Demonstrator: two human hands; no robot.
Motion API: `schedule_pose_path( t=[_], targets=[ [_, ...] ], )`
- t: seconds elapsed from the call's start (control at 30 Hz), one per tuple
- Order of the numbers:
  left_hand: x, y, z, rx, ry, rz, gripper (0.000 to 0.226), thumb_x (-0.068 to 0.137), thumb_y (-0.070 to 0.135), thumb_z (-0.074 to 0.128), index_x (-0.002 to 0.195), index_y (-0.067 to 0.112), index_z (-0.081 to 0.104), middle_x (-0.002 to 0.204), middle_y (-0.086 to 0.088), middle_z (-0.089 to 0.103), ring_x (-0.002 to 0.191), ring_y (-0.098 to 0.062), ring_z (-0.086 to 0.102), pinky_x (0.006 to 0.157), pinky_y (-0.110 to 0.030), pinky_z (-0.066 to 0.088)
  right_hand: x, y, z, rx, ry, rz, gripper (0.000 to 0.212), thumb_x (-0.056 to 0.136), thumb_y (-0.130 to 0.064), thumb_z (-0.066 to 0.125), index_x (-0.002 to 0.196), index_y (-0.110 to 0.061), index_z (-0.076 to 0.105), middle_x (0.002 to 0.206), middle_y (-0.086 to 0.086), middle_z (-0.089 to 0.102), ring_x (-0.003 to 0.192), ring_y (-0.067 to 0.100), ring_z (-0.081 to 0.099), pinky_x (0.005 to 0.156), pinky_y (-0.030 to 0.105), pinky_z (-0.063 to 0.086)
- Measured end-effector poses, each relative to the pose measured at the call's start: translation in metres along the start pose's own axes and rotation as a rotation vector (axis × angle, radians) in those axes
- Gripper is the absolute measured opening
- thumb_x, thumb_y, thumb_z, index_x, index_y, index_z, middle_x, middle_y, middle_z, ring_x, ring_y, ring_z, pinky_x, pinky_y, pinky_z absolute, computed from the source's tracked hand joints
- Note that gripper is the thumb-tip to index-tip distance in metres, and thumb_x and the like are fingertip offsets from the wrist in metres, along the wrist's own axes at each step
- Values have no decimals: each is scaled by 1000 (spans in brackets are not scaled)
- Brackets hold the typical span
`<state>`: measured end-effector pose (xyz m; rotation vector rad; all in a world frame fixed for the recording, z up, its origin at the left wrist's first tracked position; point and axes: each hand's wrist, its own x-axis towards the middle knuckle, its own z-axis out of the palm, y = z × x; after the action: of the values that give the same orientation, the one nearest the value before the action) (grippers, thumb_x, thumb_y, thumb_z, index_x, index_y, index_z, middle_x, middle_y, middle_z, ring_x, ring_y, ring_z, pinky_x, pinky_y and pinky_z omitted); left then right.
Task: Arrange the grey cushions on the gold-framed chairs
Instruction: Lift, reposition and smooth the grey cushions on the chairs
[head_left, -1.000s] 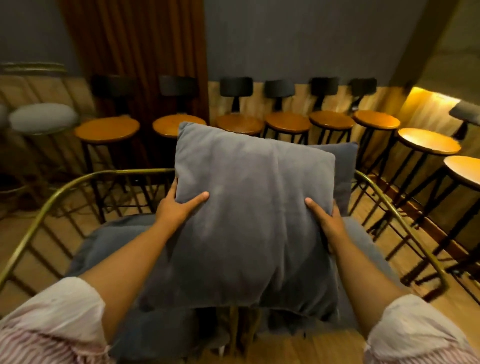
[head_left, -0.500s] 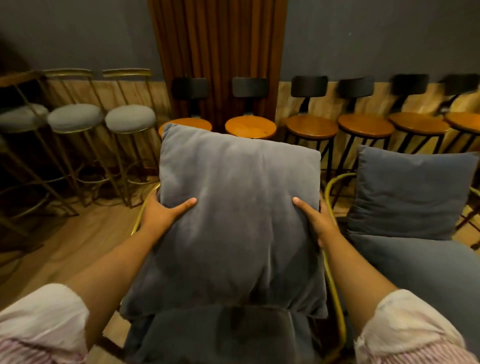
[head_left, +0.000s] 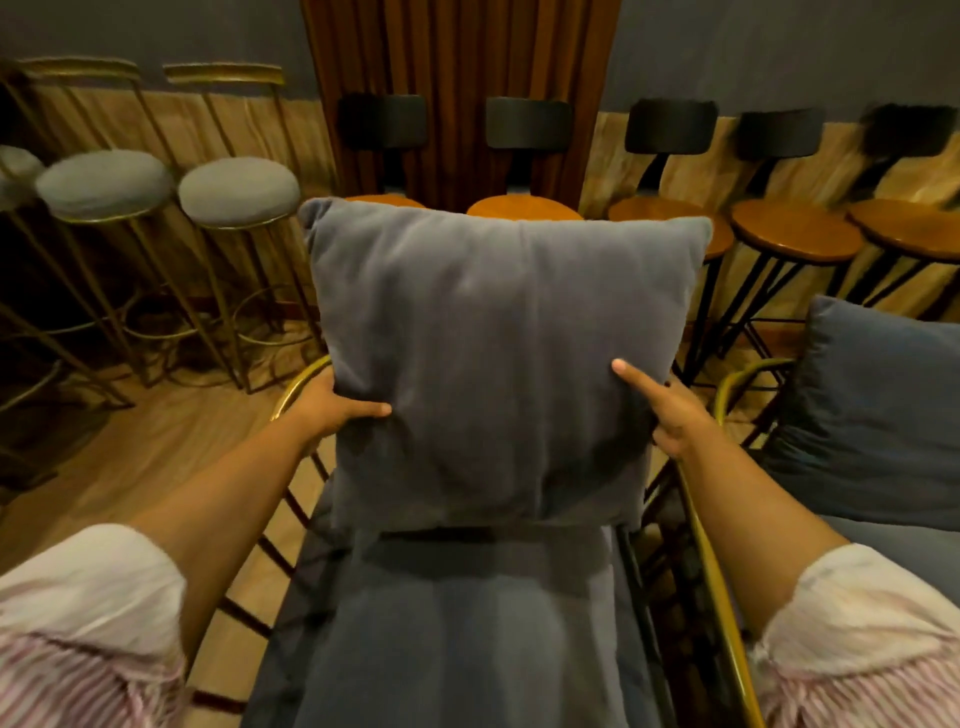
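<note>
A square grey cushion (head_left: 498, 353) stands upright at the back of a gold-framed chair (head_left: 711, 561), its lower edge resting on the chair's grey seat pad (head_left: 467, 639). My left hand (head_left: 332, 405) grips its lower left edge, thumb in front. My right hand (head_left: 665, 410) holds the lower right edge with the index finger stretched across the fabric. A second grey cushion (head_left: 883, 415) leans on the neighbouring gold-framed chair (head_left: 748, 374) at the right.
Gold-legged bar stools with grey round seats (head_left: 236, 189) stand at the left wall. A row of black-backed stools with round wooden seats (head_left: 795, 234) lines the back wall, in front of a brown curtain (head_left: 457, 78). Wooden floor (head_left: 130, 457) lies left of the chair.
The view swung left from the first chair to this one. The cushion in both hands went down and back until it stood on the seat against the chair's back.
</note>
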<state>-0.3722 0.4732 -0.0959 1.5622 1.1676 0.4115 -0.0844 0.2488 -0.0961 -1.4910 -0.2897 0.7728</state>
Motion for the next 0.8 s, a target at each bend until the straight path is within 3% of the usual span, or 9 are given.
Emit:
schedule_pose_path(
  t=[0.07, 0.2, 0.23, 0.33, 0.4, 0.5, 0.63, 0.73, 0.8],
  targets=[
    [31, 3, 10, -50, -25, -41, 99, 58, 24, 89, 142, 23, 36, 145, 1, 45, 136, -29, 40, 93, -45, 43, 27, 3, 4, 23, 11, 4, 113, 35, -56, 88, 135, -22, 48, 132, -1, 58, 118, 21, 54, 91, 35, 44],
    [88, -2, 31, -137, 20, -34, 89, 62, 27, 86, 139, 22, 42, 142, 1, 52, 130, -25, 48, 98, -49, 44, 71, 19, 12, 39, 14, -45, 119, 34, -59, 86, 139, -27, 42, 129, -7, 56, 112, 13, 52, 94, 36, 41],
    [100, -5, 37, -156, 47, -24, 87, 63, 29, 85, 139, 21, 44, 141, 0, 53, 129, -25, 49, 97, -47, 45, 81, 24, 14, 48, 14, -51, 115, 40, -58, 85, 141, -28, 39, 128, -8, 54, 112, 11, 49, 96, 38, 40],
    [127, -14, 52, -190, 89, -5, 79, 70, 29, 81, 139, 17, 43, 141, -3, 53, 129, -24, 50, 101, -43, 45, 110, 46, 14, 51, 69, -57, 76, 78, -34, 73, 143, -28, 34, 136, -7, 49, 114, 9, 42, 99, 40, 36],
    [139, -21, 61, -179, 115, 9, 74, 76, 29, 77, 140, 17, 41, 143, -4, 51, 130, -24, 48, 102, -40, 44, 124, 63, 11, 38, 81, -44, 69, 82, -29, 69, 142, -28, 36, 131, -9, 51, 116, 10, 43, 100, 40, 36],
    [156, -36, 71, -159, 140, 25, 68, 80, 32, 71, 140, 17, 42, 143, -5, 51, 130, -24, 48, 97, -35, 44, 137, 84, 9, 39, 119, -12, 82, 72, -45, 73, 143, -30, 35, 144, -6, 46, 130, 17, 41, 111, 46, 32],
    [167, -69, 81, -106, 126, -87, 69, 84, 49, 60, 141, 16, 42, 143, -10, 50, 131, -31, 48, 106, -47, 42, 142, 119, 16, 0, 142, 35, 104, 58, -72, 65, 146, -30, 30, 152, -2, 39, 140, 22, 34, 113, 40, 29],
    [176, -87, 84, -65, 117, -160, 81, 80, 66, 52, 142, 15, 41, 144, -16, 49, 130, -35, 48, 106, -52, 41, 150, 134, 25, -149, 223, 68, 84, 78, -68, 52, 147, -25, 30, 152, 4, 38, 139, 27, 35, 109, 35, 30],
    [184, -85, 81, -40, 119, -178, 88, 76, 73, 48, 144, 19, 38, 146, -16, 46, 131, -37, 46, 106, -53, 40, 160, 133, 29, -220, 297, 61, 78, 80, -66, 52, 143, -23, 37, 147, 7, 45, 134, 29, 42, 103, 33, 34]
  ],
)
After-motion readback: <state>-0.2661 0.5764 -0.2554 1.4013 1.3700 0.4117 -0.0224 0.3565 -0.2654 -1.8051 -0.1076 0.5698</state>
